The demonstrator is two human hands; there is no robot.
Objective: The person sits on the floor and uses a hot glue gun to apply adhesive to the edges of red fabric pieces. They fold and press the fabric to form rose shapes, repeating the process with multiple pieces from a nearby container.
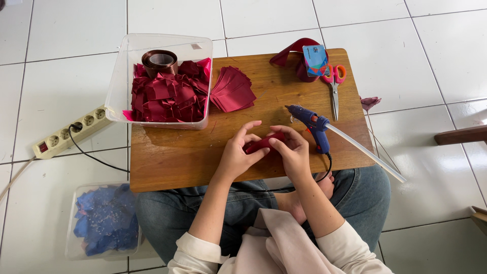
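Over the near middle of a small wooden table point(177, 157), my left hand point(238, 152) and my right hand point(291, 149) pinch a folded dark red ribbon piece point(261, 143) between their fingers. The piece is mostly hidden by my fingers. A blue glue gun point(314, 124) with a clear glue stick lies just right of my right hand. A fan of cut dark red ribbon squares point(232, 91) lies on the table behind my hands.
A clear plastic box point(122, 76) full of red ribbon pieces and a ribbon roll point(160, 62) sits at the table's left. Orange-handled scissors point(335, 83), a red ribbon spool point(299, 58) and a small card are at the back right. A power strip point(71, 131) and a tub of blue pieces point(104, 220) lie on the tiled floor.
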